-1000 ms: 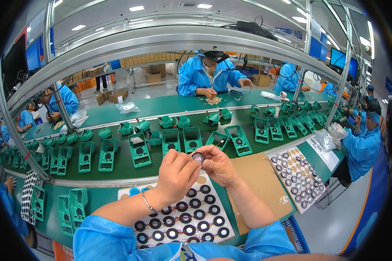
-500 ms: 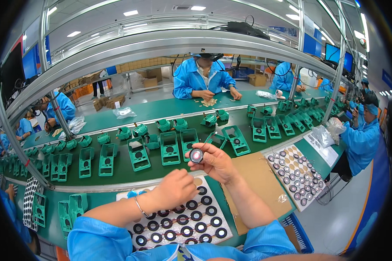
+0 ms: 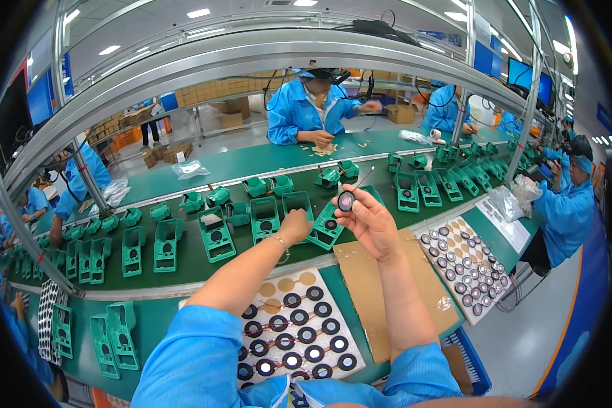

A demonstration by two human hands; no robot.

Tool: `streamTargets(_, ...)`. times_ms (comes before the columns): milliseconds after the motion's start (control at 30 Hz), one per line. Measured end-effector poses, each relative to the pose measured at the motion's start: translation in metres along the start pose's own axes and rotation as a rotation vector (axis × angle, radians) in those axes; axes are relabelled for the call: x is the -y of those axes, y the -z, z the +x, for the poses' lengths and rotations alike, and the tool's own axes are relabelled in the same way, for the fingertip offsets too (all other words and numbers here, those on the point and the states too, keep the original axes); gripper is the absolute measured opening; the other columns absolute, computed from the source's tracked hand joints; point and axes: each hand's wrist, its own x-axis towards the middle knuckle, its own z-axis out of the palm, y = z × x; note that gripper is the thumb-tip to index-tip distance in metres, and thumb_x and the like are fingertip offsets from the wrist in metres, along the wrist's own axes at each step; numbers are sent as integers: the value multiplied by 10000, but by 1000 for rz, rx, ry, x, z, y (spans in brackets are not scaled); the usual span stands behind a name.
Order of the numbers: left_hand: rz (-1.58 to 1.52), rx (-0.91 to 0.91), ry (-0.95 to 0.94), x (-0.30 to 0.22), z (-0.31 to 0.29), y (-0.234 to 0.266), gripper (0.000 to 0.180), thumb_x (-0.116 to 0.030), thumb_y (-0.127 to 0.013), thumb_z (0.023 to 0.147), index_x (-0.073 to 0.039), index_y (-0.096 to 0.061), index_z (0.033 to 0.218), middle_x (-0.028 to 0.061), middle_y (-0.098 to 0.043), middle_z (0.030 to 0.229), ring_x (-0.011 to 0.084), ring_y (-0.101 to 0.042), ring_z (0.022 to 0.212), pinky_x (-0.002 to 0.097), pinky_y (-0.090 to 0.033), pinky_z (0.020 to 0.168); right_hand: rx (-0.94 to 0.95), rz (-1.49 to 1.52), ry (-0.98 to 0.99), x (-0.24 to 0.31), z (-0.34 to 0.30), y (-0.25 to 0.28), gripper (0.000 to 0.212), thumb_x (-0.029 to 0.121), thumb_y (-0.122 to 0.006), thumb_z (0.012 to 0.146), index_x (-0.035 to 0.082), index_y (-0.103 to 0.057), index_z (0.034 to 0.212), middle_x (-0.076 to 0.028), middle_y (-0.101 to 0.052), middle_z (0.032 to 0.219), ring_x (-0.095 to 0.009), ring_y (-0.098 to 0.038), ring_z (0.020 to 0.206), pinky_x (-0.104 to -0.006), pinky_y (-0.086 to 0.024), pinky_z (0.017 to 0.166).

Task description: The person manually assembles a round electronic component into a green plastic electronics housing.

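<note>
My right hand (image 3: 370,221) is raised over the near edge of the green work line, pinching a small round speaker (image 3: 345,200) with a black rim and a pinkish centre. A thin wire stands up from the speaker. My left hand (image 3: 294,226) reaches forward, its fingers closed at the left edge of a slanted green plastic housing (image 3: 328,234); the fingertips are partly hidden. Just left of that hand stands another green housing (image 3: 265,216). Below my arms lies a white foam tray (image 3: 350,340) with rows of black ring-shaped speakers (image 3: 299,316).
Rows of green housings (image 3: 168,248) line the belt. Brown cardboard (image 3: 387,292) lies right of the tray, beside a second tray of round speakers (image 3: 466,268). Two green housings (image 3: 121,333) rest at the left. A metal frame beam (image 3: 251,58) crosses above; co-workers sit opposite.
My left hand has moved from over the foam tray forward to the green housings. My right hand has shifted right and up with the speaker, and the slanted housing has moved nearer.
</note>
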Motion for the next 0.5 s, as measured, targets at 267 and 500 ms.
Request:
streamTargets(267, 263, 26, 234, -15, 17, -16, 219, -130, -537, 783, 37, -553, 924, 208, -600, 948, 353, -591, 888, 414, -481, 763, -190, -91, 83, -1, -1, 14, 311, 142, -543, 880, 12, -480, 1156, -105, -576, 1056, -127, -577, 837, -267, -483, 734)
streamTargets(500, 315, 63, 360, -6, 22, -8, 158, -110, -558, 769, -32, -627, 888, 157, -618, 976, 331, -571, 952, 378, -512, 740, -249, -191, 12, -13, 4, 14, 321, 177, -577, 861, 24, -492, 1131, -77, -581, 1040, -128, -561, 863, -276, -462, 758)
